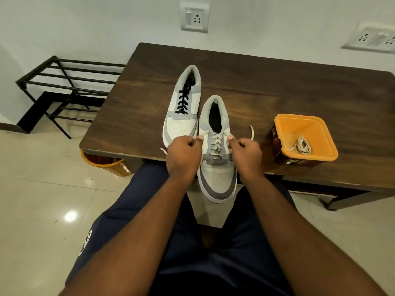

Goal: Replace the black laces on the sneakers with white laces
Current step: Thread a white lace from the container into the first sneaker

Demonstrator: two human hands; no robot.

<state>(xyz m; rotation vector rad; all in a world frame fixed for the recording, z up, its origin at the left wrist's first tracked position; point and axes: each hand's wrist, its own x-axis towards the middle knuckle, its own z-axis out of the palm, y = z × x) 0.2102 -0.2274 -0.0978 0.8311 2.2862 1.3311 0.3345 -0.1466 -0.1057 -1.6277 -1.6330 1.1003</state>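
Observation:
Two grey-and-white sneakers stand on the dark wooden table (277, 86). The near sneaker (218, 180) hangs its toe over the front edge and carries a white lace (215, 144) through its eyelets. My left hand (184, 155) grips the lace's left end, whose tip pokes out at the left. My right hand (245, 154) grips the right end, which trails out to the right (252, 132). The far sneaker (181, 124), left and behind, still has its black lace (183, 101).
An orange tub (305, 124) at the right of the table holds a coiled white lace (300, 146). An orange bin (111, 165) stands under the table's left corner. A black metal rack (64, 86) sits against the wall at the left. My legs are below the table's edge.

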